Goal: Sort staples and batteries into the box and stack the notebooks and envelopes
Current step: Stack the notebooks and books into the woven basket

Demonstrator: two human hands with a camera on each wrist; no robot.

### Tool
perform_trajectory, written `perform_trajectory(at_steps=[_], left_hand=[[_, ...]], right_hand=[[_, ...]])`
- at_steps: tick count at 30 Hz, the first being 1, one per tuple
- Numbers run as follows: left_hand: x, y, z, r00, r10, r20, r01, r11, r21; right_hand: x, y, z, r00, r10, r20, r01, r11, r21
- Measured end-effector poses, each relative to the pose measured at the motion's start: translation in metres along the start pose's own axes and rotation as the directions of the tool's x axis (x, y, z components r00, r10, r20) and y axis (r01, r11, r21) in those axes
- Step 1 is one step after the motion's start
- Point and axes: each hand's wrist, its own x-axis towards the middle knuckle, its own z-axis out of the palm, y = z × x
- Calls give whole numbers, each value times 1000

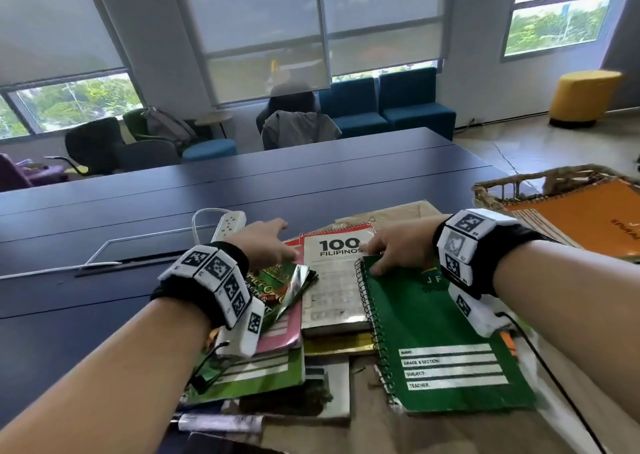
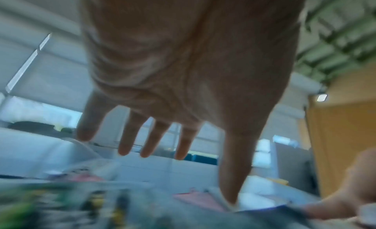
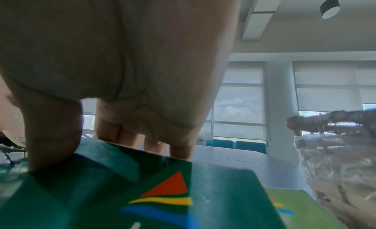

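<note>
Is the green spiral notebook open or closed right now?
Closed. The green spiral notebook shows only its printed cover. The right hand grips its far edge, thumb on top.

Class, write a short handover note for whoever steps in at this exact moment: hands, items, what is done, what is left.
Left hand: open, fingers spread over the pile, holding nothing.
Right hand: grips the top edge of the green notebook.
An orange notebook lies in the basket. Other notebooks sit in a loose pile on the table.
Done: no neat stack yet.
Left: stack notebooks and envelopes; staples, batteries and box are not in view.
</note>
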Motion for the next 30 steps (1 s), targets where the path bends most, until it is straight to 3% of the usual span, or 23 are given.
perform_trajectory(at_steps=[2,6,11,16,23,30], left_hand=[[2,-18,-7,988,-115,100,100,984,144],[14,-40,-8,957,-217,192,157,945,286],[-3,-34,-8,962,-272,29,224,841,492],[-3,-38,-16,965,-262,-23,228,790,569],[0,-51,-29,966,-256,25,211,844,492],[-17,-25,-64,999,-54,-2,53,975,217]], right_hand=[[0,1,0,1000,-12,3,13,999,-38],[-1,0,-3,1000,-15,17,16,998,-55],[0,-1,-3,1000,-15,0,14,995,-102],[-2,-3,-1,1000,-10,-24,7,992,-126],[-9,-11,3,999,-17,-48,7,979,-202],[-23,-9,8,990,-47,-130,28,989,-145]])
